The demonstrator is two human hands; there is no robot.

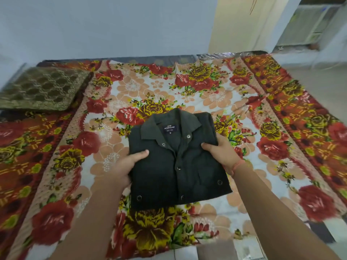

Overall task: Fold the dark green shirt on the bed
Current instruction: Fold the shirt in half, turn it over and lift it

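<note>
Head view: dark green shirt [178,162] at frame centre, folded square, collar up; left hand [124,166] and right hand [218,152] grip its sides, fingers clamped underneath.

— What are we looking at?
— We are seeing the dark green shirt [178,166] folded into a compact rectangle. Its front is facing up and its collar is lying at the far end, with a dark label showing inside.
— And where are we finding it?
— Over the near middle of the bed [206,87], metal snaps showing down its front.
</note>
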